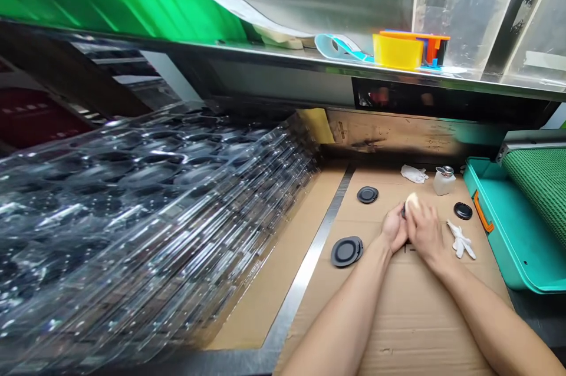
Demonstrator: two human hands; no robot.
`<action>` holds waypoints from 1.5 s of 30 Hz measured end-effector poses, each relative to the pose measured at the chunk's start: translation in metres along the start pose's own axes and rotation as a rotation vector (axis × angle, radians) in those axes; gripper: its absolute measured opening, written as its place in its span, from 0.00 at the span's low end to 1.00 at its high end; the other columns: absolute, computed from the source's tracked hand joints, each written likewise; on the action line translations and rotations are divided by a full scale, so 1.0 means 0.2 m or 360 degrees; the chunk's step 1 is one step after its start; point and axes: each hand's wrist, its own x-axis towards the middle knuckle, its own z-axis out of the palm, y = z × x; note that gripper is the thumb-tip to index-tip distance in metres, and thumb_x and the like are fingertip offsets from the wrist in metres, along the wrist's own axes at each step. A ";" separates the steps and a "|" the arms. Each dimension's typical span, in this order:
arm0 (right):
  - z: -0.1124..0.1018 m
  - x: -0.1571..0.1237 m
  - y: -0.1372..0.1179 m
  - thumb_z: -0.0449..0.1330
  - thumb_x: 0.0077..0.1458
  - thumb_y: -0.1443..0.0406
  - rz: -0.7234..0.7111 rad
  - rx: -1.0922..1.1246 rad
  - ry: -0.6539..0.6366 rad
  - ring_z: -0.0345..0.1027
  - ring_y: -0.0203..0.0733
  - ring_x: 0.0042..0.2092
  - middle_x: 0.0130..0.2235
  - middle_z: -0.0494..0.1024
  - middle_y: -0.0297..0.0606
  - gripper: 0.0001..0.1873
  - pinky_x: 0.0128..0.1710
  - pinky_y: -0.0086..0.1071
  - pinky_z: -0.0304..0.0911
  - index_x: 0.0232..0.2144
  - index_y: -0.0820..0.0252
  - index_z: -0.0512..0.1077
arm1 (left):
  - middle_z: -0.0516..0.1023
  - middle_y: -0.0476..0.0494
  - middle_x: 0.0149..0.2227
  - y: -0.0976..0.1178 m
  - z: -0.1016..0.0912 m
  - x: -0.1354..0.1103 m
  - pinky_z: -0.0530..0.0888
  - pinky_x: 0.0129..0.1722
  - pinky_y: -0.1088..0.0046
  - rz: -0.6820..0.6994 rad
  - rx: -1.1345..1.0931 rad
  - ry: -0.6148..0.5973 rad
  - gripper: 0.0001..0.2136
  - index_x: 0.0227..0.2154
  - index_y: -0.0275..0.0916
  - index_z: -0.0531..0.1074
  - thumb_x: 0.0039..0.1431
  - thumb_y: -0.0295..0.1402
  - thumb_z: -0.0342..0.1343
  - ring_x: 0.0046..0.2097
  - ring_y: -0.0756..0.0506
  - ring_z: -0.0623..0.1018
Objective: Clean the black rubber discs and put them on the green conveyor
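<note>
My left hand (394, 227) is curled around a small dark piece (403, 211), most of which the fingers hide. Pressed against it from the right, my right hand (425, 230) grips a cream-coloured wiping cloth or pad (413, 201). To the left of my hands lie a black round disc (367, 194) and, closer to me, overlapping black discs (346, 251). Another black round part (463, 210) sits to the right. Beside my right wrist is a crumpled white cloth or glove (460, 240).
Stacked clear plastic trays (186, 234) fill the left side. A small bottle with a metal top (444, 180) and a white wad (414, 174) lie behind my hands. At right stand a teal bin (499, 217) and a green conveyor belt (542, 181). A metal shelf (283, 56) runs overhead.
</note>
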 end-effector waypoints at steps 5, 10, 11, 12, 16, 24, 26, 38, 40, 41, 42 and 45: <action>-0.01 0.01 0.00 0.48 0.69 0.63 -0.0010 -0.0022 -0.0037 0.61 0.52 0.54 0.60 0.69 0.51 0.22 0.55 0.45 0.61 0.58 0.61 0.72 | 0.82 0.34 0.48 0.00 0.00 0.00 0.71 0.61 0.64 0.0008 0.0018 0.0025 0.16 0.42 0.33 0.78 0.70 0.36 0.47 0.54 0.40 0.79; -0.04 0.00 -0.03 0.47 0.68 0.65 0.0097 -0.0037 -0.0035 0.63 0.50 0.49 0.53 0.74 0.51 0.21 0.52 0.44 0.61 0.54 0.61 0.75 | 0.83 0.36 0.42 0.00 0.02 -0.01 0.73 0.59 0.62 0.0032 0.0001 0.0097 0.16 0.38 0.35 0.76 0.71 0.36 0.45 0.52 0.41 0.80; -0.04 0.00 -0.04 0.47 0.68 0.64 0.0019 -0.0012 -0.0070 0.63 0.50 0.50 0.54 0.73 0.50 0.21 0.53 0.44 0.61 0.55 0.60 0.74 | 0.83 0.36 0.43 0.01 0.02 -0.02 0.74 0.59 0.62 0.0008 -0.0010 0.0087 0.16 0.38 0.35 0.76 0.71 0.37 0.45 0.52 0.41 0.80; -0.05 0.00 -0.05 0.48 0.68 0.64 -0.0047 0.0008 -0.0101 0.62 0.50 0.51 0.57 0.72 0.50 0.21 0.53 0.44 0.61 0.56 0.59 0.73 | 0.83 0.35 0.43 0.01 0.02 -0.02 0.74 0.58 0.61 -0.0004 -0.0015 0.0082 0.16 0.38 0.34 0.77 0.71 0.37 0.45 0.51 0.40 0.80; -0.05 -0.01 -0.06 0.47 0.68 0.64 0.0194 -0.0081 -0.0075 0.63 0.52 0.48 0.52 0.74 0.54 0.22 0.50 0.45 0.62 0.55 0.64 0.74 | 0.83 0.35 0.43 0.01 0.02 -0.02 0.75 0.57 0.62 0.0064 0.0018 0.0100 0.16 0.39 0.34 0.76 0.71 0.36 0.44 0.50 0.41 0.81; -0.07 -0.01 -0.05 0.49 0.68 0.65 0.0131 -0.0096 -0.0133 0.64 0.52 0.51 0.57 0.72 0.52 0.20 0.54 0.45 0.62 0.56 0.61 0.74 | 0.82 0.33 0.47 0.02 0.01 -0.02 0.75 0.57 0.61 0.0019 0.0061 0.0039 0.16 0.42 0.34 0.76 0.71 0.38 0.45 0.52 0.41 0.80; -0.07 -0.01 -0.04 0.50 0.67 0.64 -0.0028 -0.0051 -0.0172 0.64 0.52 0.54 0.60 0.71 0.49 0.21 0.56 0.46 0.61 0.57 0.57 0.73 | 0.82 0.32 0.47 0.02 0.01 -0.02 0.75 0.57 0.60 -0.0031 0.0055 0.0006 0.18 0.43 0.34 0.77 0.71 0.40 0.45 0.52 0.40 0.80; -0.10 0.00 0.12 0.60 0.60 0.59 0.0420 0.0345 -0.0209 0.72 0.50 0.52 0.54 0.76 0.48 0.31 0.51 0.40 0.68 0.63 0.59 0.61 | 0.81 0.32 0.48 0.00 0.04 -0.02 0.76 0.55 0.60 0.0090 0.0109 0.0053 0.16 0.43 0.33 0.76 0.72 0.36 0.45 0.52 0.40 0.80; -0.12 0.01 0.09 0.56 0.64 0.58 0.0410 0.0289 -0.0375 0.75 0.49 0.47 0.49 0.79 0.44 0.24 0.46 0.38 0.68 0.59 0.56 0.64 | 0.81 0.32 0.48 -0.01 0.04 -0.02 0.75 0.57 0.60 0.0098 0.0101 0.0045 0.15 0.43 0.33 0.77 0.71 0.36 0.47 0.52 0.40 0.80; -0.13 0.02 0.07 0.54 0.65 0.57 0.0395 0.0231 -0.0415 0.76 0.49 0.45 0.48 0.80 0.44 0.21 0.44 0.37 0.68 0.58 0.55 0.66 | 0.81 0.33 0.48 -0.02 0.04 -0.02 0.75 0.57 0.60 0.0105 0.0100 0.0039 0.14 0.43 0.33 0.77 0.70 0.36 0.47 0.52 0.40 0.80; -0.12 0.03 0.05 0.52 0.67 0.57 0.0394 0.0168 -0.0407 0.76 0.49 0.45 0.49 0.80 0.44 0.21 0.43 0.37 0.68 0.58 0.55 0.66 | 0.81 0.34 0.48 -0.03 0.04 -0.03 0.74 0.57 0.61 0.0115 0.0104 0.0033 0.14 0.43 0.34 0.77 0.70 0.35 0.48 0.53 0.40 0.80; -0.09 0.06 0.01 0.47 0.69 0.58 0.0488 0.0040 -0.0235 0.76 0.51 0.45 0.51 0.79 0.49 0.23 0.42 0.37 0.68 0.61 0.60 0.63 | 0.82 0.37 0.47 -0.04 0.05 -0.04 0.74 0.57 0.61 0.0159 0.0139 0.0053 0.14 0.42 0.36 0.76 0.71 0.35 0.47 0.54 0.41 0.79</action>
